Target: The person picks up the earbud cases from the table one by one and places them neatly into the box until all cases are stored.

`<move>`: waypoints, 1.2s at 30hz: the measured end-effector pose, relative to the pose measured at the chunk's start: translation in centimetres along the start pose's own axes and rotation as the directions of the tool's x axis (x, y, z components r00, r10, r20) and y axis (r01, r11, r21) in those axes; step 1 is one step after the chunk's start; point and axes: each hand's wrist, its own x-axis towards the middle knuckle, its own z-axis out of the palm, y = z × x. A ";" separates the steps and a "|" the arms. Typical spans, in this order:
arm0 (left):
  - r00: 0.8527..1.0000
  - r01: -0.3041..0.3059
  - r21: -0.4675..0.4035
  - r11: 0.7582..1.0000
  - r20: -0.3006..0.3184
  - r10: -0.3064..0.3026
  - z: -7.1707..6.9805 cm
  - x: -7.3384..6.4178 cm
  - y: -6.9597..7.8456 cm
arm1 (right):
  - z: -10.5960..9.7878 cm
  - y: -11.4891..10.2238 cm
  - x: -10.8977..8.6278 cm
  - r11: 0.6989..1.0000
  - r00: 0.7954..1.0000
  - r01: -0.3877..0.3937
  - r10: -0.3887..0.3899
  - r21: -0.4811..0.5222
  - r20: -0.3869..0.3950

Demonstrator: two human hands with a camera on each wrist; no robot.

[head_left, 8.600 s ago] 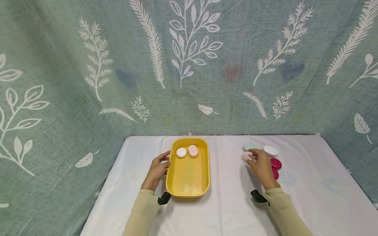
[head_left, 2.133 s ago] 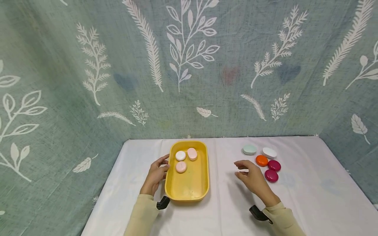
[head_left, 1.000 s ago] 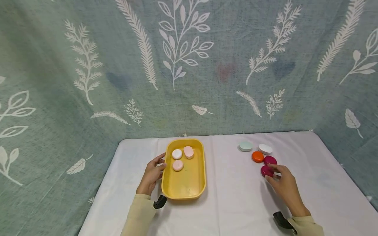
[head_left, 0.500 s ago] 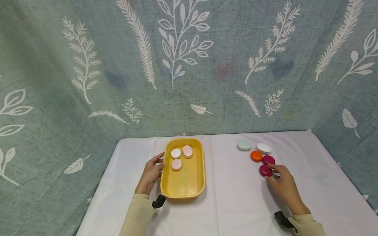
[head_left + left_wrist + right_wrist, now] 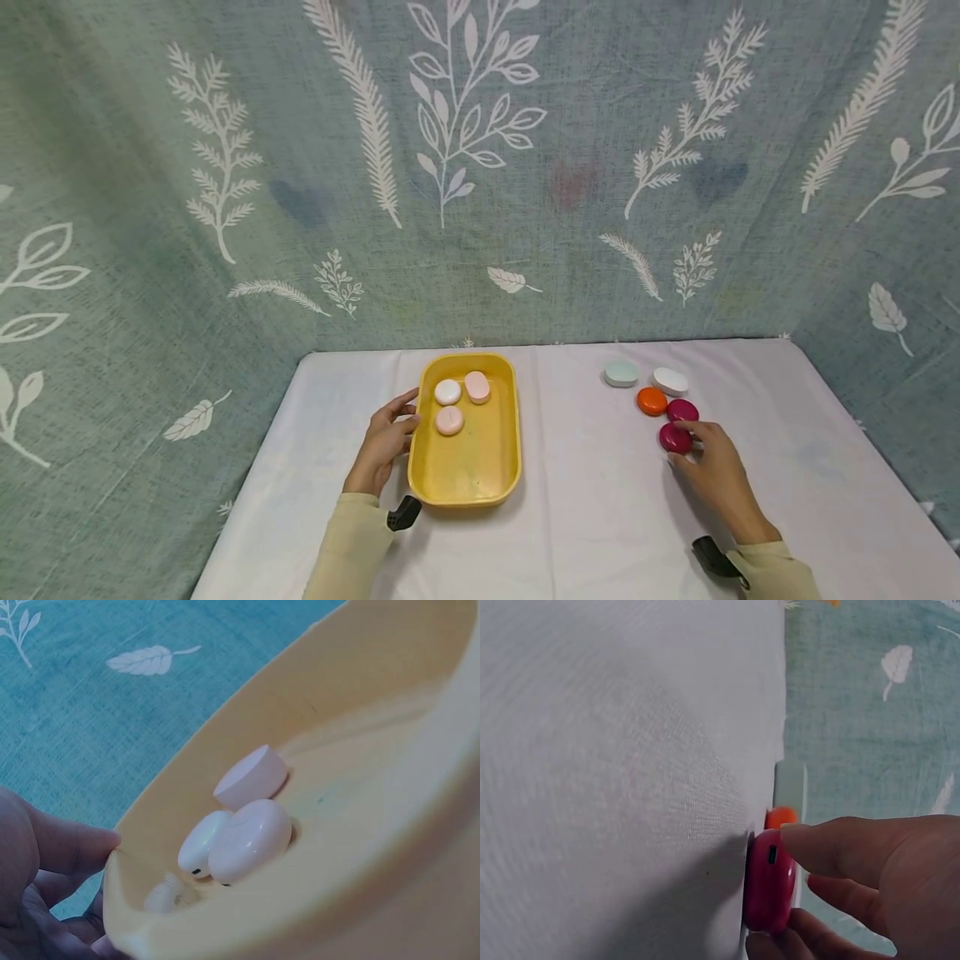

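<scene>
Firstly, the yellow tray [image 5: 465,471], rim upward, landmark for all entries. Left hand [image 5: 381,446]: at the tray's left wall, palm side toward it, wrist lower than the fingers in the head view, thumb tip and fingertips touching the rim; whether they clasp it or merely lean there, I cannot tell. Left sleeve [image 5: 348,542]: pale yellow-green, nearer the person than the tray, black device [image 5: 404,512] at the cuff just beside the tray's near left corner.

Right hand [image 5: 716,475]: well to the tray's right, forearm slanting inward toward the tray, thumb and fingers bent in a pinch on the sides of the nearer crimson disc [image 5: 672,438]. That disc: well right of the tray, level with its middle, a dark slot in its edge.

Inside the tray, far half: white round piece [image 5: 447,392], left; pink oval piece [image 5: 477,387], right; pale pink round piece [image 5: 449,421], nearest the tray's middle.

Right of the tray, outside it: second crimson disc [image 5: 682,409], orange disc [image 5: 651,401], white oval piece [image 5: 670,381], pale green oval piece [image 5: 620,373]. Beneath the tray: white cloth [image 5: 592,517]. Beyond the tray: green leaf-print curtain [image 5: 480,308].
</scene>
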 end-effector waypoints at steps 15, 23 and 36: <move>1.000 0.005 0.002 1.000 -0.008 -0.005 -0.1 -0.1 -0.2 | 1.0 -0.5 0.5 0.998 0.996 -0.011 0.016 -0.056 0.084; 1.000 0.012 0.006 1.000 -0.019 -0.012 0.0 -0.2 0.0 | 1.5 -1.3 0.5 0.999 0.995 0.031 -0.028 -0.031 0.092; 0.999 0.024 0.010 1.000 -0.028 -0.024 0.1 -0.2 0.1 | 3.0 -4.5 1.6 0.981 0.983 0.170 -0.175 0.089 0.059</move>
